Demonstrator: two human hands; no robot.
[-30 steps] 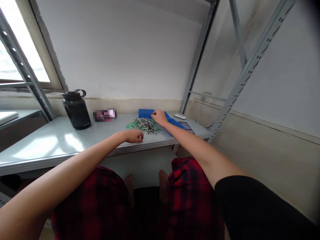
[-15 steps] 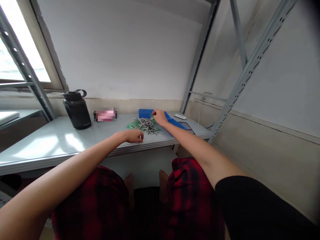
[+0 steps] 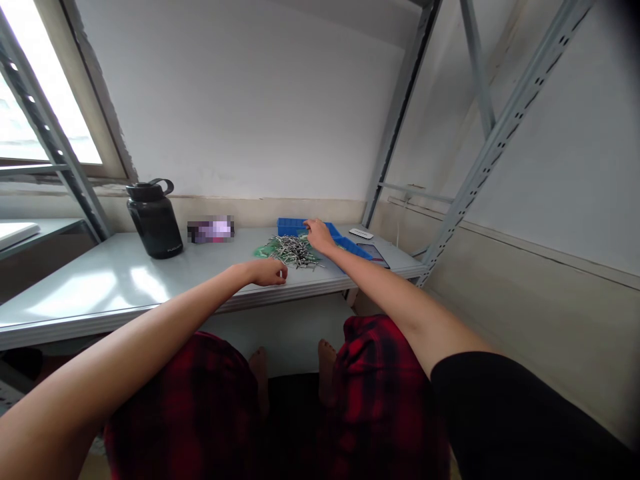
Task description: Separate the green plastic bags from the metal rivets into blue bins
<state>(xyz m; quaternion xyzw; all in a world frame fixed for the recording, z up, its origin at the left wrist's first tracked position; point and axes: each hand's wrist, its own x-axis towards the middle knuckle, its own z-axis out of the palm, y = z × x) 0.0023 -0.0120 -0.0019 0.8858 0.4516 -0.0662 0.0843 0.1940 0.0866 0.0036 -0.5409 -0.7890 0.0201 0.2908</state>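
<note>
A pile of thin silver metal pins (image 3: pixel 294 252), which look like rivets or screws, lies heaped on green plastic (image 3: pixel 261 252) near the table's front edge. My left hand (image 3: pixel 269 272) rests at the near-left side of the pile, its fingers curled in; whatever they may hold is hidden. Above the far right of the pile is my right hand (image 3: pixel 320 235), in front of a blue plastic bin (image 3: pixel 292 224). Its fingers are bent and pressed together, too small to show what is in them. A second blue bin (image 3: pixel 356 249) sits to the right, partly behind my right wrist.
A black bottle (image 3: pixel 156 223) with a loop lid stands on the left of the grey table (image 3: pixel 210 261). Toward the back is a blurred-out object (image 3: pixel 211 231). A white flat item (image 3: pixel 361 233) and a dark tablet-like item (image 3: pixel 374 255) lie right. Metal shelf posts (image 3: pixel 505 143) flank the table.
My right hand has shifted very slightly, its fingers still by the blue bin. My left hand stays in place. The blurred object's colour has turned from pink to purple.
</note>
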